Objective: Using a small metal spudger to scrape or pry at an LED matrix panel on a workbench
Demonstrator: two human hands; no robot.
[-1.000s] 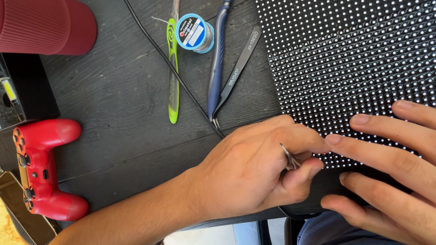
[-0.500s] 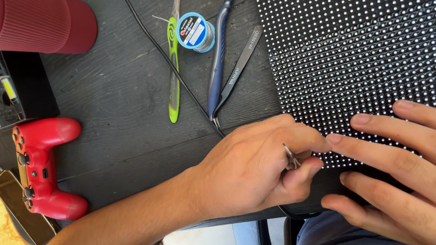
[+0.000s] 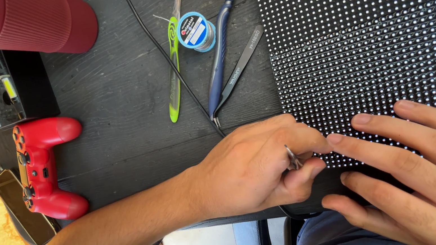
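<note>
A black LED matrix panel point(image 3: 370, 33) with rows of small white dots lies on the dark wooden table point(image 3: 125, 112) at the right. My left hand point(image 3: 253, 169) reaches in from the lower left and pinches a thin metal tweezer-like tool point(image 3: 293, 158) between thumb and fingers, with its tip at the panel's near left edge. Spread fingers of my right hand point(image 3: 423, 167) press flat on the panel's near part, the index fingertip almost touching my left hand.
Left of the panel lie a blue-handled tool point(image 3: 220, 54), grey tweezers point(image 3: 241, 68), a green toothbrush point(image 3: 174, 60), a solder spool point(image 3: 195, 30) and a black cable point(image 3: 162, 50). A red game controller point(image 3: 42, 167) and a dark red cylinder point(image 3: 16, 23) sit at the left.
</note>
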